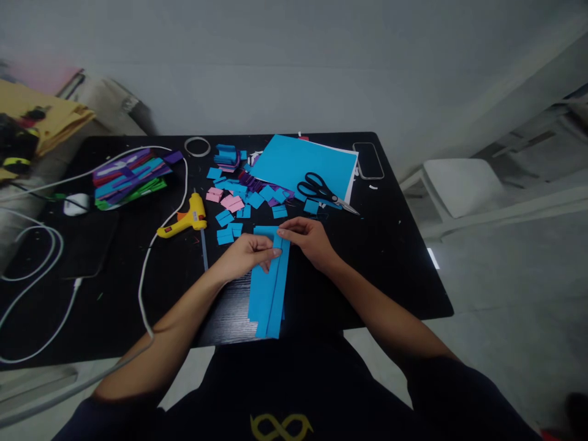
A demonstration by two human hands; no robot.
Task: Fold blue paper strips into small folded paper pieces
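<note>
A long strip of blue paper (273, 297) with a lengthwise fold lies near the table's front edge, over other blue strips. My left hand (250, 254) pinches it from the left, the thumb on the folded part. At the strip's upper right edge, my right hand (307, 237) grips it between thumb and fingers. Beyond my hands are scattered small folded blue paper pieces (225, 217) and pink pieces (233, 203). Black-handled scissors (324, 191) rest partly on a large blue sheet (298, 162).
A yellow glue gun (186, 217) lies left of my hands, with a white cable (142, 294) running past it. Further left is a pile of coloured paper strips (131, 177). A roll of tape (197, 146) and a phone (368, 160) sit toward the back; a white stool (463, 184) stands right.
</note>
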